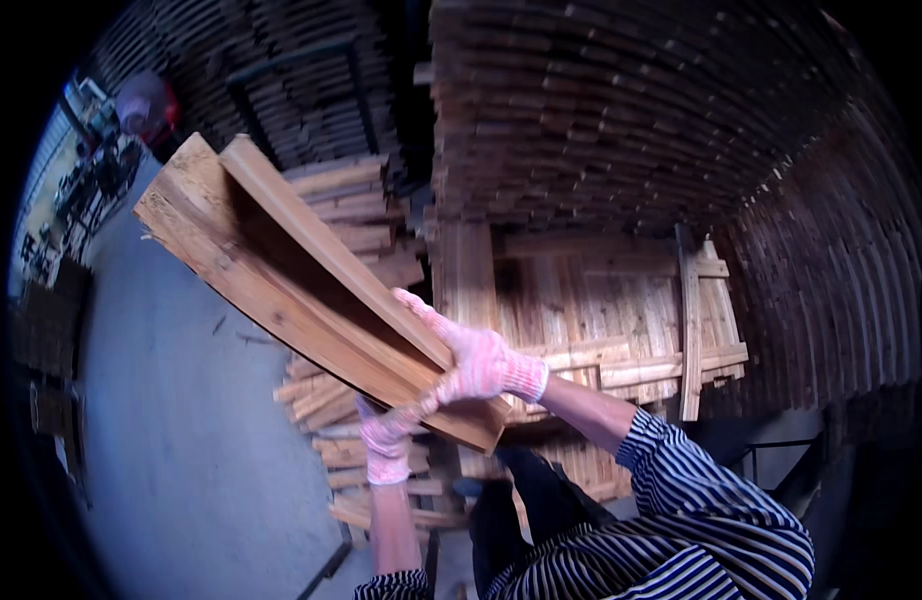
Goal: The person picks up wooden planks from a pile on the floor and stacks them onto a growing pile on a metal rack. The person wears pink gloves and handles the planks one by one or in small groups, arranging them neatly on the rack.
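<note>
Several long wooden boards (266, 300) are held together at a slant in front of me, their far ends pointing up and left. One narrower board (301, 220) stands apart from the others at the far end, leaving a dark gap. My right hand (478, 365), in a pink-and-white knit glove, is closed over the boards near their close end. Under the lower edge, my left hand (386, 440) grips them in a matching glove; its fingers are partly hidden behind the wood.
Stacked planks (631, 110) rise high behind and at right. A pile of boards (601, 290) with crosspieces lies right of the hands. Loose wood pieces (316, 390) lie below. Grey floor (181, 430) spreads left. Another person (149, 108) is at the far left.
</note>
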Demonstrator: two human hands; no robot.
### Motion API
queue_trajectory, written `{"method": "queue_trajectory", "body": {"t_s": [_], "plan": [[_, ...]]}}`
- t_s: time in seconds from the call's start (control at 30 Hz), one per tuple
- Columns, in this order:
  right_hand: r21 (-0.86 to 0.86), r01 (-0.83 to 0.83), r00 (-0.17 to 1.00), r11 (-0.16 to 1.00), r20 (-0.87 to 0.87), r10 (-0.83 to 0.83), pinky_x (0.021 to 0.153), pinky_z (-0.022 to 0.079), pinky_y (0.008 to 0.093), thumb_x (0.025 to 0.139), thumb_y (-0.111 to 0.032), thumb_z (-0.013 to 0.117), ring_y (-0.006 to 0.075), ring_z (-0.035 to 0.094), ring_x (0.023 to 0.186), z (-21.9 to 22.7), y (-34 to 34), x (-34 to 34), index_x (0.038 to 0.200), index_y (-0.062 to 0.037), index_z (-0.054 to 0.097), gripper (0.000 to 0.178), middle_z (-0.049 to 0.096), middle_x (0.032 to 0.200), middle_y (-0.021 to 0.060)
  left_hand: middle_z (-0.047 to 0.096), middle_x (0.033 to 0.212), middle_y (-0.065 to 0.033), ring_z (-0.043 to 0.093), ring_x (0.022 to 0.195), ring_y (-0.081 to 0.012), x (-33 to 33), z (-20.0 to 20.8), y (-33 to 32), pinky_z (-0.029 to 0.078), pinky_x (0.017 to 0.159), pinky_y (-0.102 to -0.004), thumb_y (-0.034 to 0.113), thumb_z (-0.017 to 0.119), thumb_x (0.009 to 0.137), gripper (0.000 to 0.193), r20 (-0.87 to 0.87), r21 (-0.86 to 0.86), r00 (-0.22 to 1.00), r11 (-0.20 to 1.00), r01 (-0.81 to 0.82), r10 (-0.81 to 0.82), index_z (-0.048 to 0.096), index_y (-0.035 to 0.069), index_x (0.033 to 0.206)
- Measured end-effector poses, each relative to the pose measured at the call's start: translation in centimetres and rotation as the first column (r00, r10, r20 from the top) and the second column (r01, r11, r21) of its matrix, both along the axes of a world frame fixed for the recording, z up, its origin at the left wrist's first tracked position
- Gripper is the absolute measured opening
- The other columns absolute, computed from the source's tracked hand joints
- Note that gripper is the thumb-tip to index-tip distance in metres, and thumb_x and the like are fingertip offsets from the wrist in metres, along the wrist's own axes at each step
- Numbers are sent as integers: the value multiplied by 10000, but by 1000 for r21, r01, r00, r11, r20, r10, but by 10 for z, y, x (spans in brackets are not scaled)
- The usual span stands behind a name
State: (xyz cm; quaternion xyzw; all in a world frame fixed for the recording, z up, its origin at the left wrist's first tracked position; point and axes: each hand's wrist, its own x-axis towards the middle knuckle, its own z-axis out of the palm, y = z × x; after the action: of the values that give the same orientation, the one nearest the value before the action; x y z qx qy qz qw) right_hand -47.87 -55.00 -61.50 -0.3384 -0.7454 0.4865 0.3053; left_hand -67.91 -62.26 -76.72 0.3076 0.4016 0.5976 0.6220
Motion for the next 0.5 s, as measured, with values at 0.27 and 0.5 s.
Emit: {"method": "queue_trajectory", "body": {"t_s": [0.27,0.5], "plan": [[-270,167,976,948,-94,-198,1213,311,346,573,-287,969,303,301,1519,-5,22,118,1632,-79,136,1363,308,1634,179,646,1318,-92,627,1174,-197,87,39,100,515,1001,-389,392,939,691,877,-810,330,569,689,646,-146,535,40,1385],[414,251,906,875,218,-363,917,443,413,719,-307,789,280,510,1103,-132,80,223,1279,-79,472,683,511,1134,163,574,1379,-106,539,1282,-302,186,25,178,424,1116,-433,452,826,780,782,-717,229,535,574,786,-446,521,116,1417]]}}
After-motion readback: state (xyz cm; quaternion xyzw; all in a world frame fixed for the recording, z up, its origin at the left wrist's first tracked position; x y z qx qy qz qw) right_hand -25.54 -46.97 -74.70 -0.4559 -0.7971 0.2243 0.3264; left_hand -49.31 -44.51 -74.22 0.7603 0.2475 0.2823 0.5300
